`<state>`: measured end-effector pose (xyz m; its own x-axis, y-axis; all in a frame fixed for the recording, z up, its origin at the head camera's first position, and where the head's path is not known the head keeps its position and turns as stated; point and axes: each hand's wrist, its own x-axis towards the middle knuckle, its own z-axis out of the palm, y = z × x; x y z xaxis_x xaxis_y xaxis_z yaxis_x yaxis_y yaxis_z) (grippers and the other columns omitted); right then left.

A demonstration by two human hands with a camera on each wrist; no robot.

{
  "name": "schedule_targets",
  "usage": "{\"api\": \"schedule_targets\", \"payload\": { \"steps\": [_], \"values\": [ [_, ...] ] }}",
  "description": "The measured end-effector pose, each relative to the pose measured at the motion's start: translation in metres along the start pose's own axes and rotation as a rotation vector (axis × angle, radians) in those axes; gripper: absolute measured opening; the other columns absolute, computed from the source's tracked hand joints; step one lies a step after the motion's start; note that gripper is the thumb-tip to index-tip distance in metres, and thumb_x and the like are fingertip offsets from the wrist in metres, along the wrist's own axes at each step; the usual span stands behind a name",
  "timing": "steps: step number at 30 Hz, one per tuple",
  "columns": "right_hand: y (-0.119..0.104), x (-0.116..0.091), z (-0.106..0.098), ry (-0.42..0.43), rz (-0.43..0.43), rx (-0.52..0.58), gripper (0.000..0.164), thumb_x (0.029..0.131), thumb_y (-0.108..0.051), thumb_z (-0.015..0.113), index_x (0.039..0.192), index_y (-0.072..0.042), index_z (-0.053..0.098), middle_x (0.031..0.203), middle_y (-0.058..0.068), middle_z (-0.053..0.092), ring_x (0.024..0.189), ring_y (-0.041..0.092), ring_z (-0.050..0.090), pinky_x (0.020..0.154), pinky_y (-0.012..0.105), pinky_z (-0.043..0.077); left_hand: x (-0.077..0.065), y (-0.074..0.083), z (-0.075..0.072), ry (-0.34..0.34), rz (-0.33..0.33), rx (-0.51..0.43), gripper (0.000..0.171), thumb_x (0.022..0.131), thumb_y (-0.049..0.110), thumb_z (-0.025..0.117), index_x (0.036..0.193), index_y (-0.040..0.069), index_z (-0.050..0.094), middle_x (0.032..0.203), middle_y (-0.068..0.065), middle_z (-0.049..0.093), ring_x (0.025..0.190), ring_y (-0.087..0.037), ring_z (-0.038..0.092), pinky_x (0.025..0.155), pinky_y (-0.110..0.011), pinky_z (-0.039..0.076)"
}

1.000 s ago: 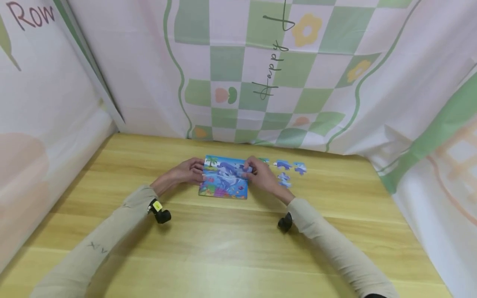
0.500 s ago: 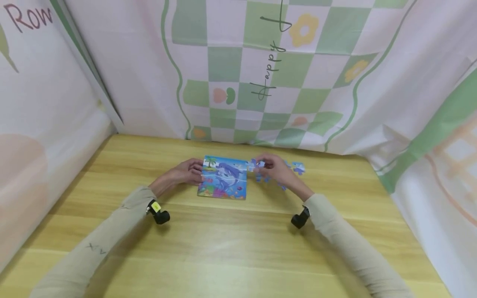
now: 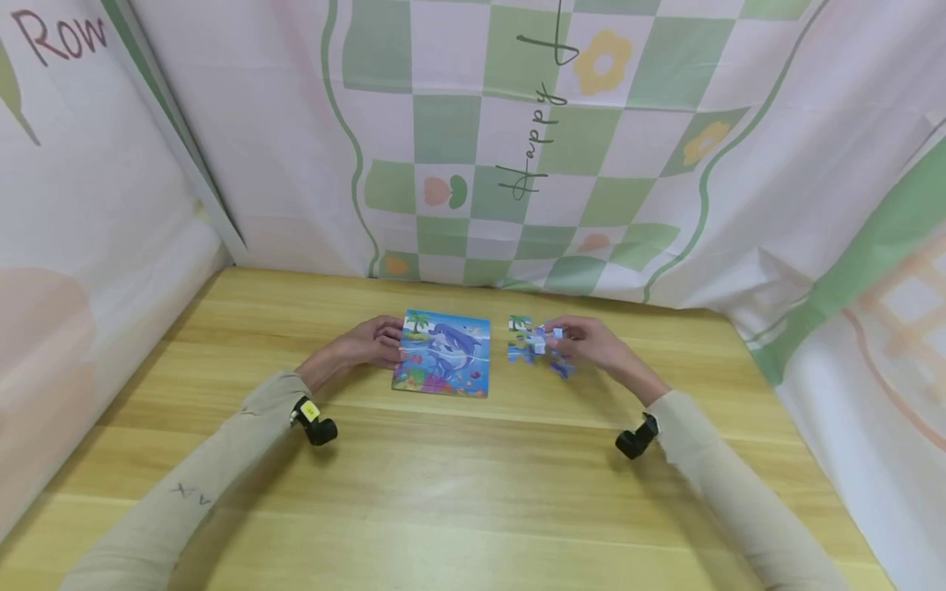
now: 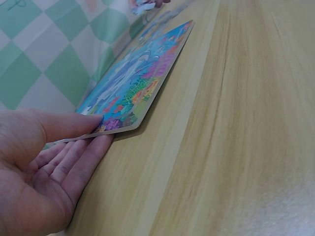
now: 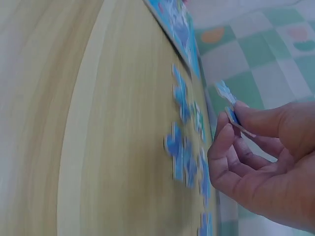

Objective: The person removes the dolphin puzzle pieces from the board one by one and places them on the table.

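My left hand (image 3: 374, 339) grips the left edge of a square picture board (image 3: 443, 357) showing dolphins, a palm tree and coral. In the left wrist view, the thumb presses on top of the board (image 4: 133, 86) and the fingers lie beneath its edge. Right of the board, my right hand (image 3: 591, 343) pinches a blue and white jigsaw piece (image 5: 225, 92) between thumb and fingers, held above the table. Under and beside that hand lie several loose jigsaw pieces, among them a palm tree piece (image 3: 519, 322) and a blue piece (image 3: 520, 353).
The wooden table (image 3: 443, 476) ends at the back against a green and white checked curtain (image 3: 510, 197). White printed cloth (image 3: 81, 287) stands along the left, with more on the right. A small black camera sits on each wrist.
My right hand has moved right from the board, carrying the jigsaw piece to over the loose pieces. The palm tree piece is uncovered again. My left hand has stayed at the board's edge.
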<state>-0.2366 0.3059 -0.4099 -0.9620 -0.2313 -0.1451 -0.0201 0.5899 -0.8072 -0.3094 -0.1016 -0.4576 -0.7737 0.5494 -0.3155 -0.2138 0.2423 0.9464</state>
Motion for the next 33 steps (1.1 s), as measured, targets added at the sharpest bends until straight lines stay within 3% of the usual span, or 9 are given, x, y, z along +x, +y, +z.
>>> {"api": "schedule_targets", "payload": {
  "steps": [4,12,15,23,33],
  "values": [
    [0.009,-0.010,-0.012,0.064,0.055,0.011,0.044,0.102,-0.018,0.070,0.138,0.004,0.058,0.112,0.021,0.073,0.097,0.021,0.071,0.093,0.037,0.064,0.002,-0.001,0.000,-0.005,0.006,0.015,0.073,0.098,-0.009,0.063,0.159,-0.007,0.023,0.144,-0.023,0.040,0.117,-0.025,0.055,0.095,-0.030,0.064],
    [0.028,-0.030,-0.029,0.113,0.213,0.072,0.049,0.101,-0.019,0.072,0.136,0.006,0.050,0.114,0.018,0.074,0.090,0.016,0.072,0.085,0.030,0.065,0.001,-0.003,0.000,-0.026,0.002,0.014,0.072,0.098,-0.007,0.064,0.159,-0.007,0.024,0.145,-0.025,0.041,0.115,-0.024,0.057,0.095,-0.031,0.064],
    [0.038,-0.036,-0.036,0.109,0.223,0.096,0.050,0.100,-0.016,0.072,0.137,0.009,0.048,0.113,0.018,0.076,0.087,0.013,0.072,0.081,0.028,0.066,-0.001,-0.002,0.001,-0.029,0.002,0.008,0.073,0.098,-0.006,0.064,0.159,-0.008,0.023,0.146,-0.025,0.039,0.115,-0.024,0.056,0.095,-0.030,0.065],
    [0.056,-0.043,-0.050,0.059,0.238,0.125,0.036,0.101,-0.010,0.069,0.127,0.009,0.052,0.095,0.002,0.078,0.078,0.009,0.069,0.066,0.021,0.061,0.001,-0.003,0.000,-0.023,0.019,0.002,0.073,0.097,-0.007,0.065,0.158,-0.007,0.024,0.143,-0.024,0.042,0.111,-0.021,0.058,0.094,-0.030,0.065],
    [0.048,-0.039,-0.040,0.146,0.230,-0.122,0.033,0.099,-0.005,0.069,0.122,0.015,0.057,0.094,0.020,0.073,0.073,0.014,0.066,0.061,0.025,0.061,0.003,-0.004,-0.002,-0.020,0.016,0.014,0.072,0.097,-0.007,0.065,0.158,-0.007,0.026,0.145,-0.025,0.044,0.114,-0.022,0.059,0.094,-0.030,0.065]
  ]
}}
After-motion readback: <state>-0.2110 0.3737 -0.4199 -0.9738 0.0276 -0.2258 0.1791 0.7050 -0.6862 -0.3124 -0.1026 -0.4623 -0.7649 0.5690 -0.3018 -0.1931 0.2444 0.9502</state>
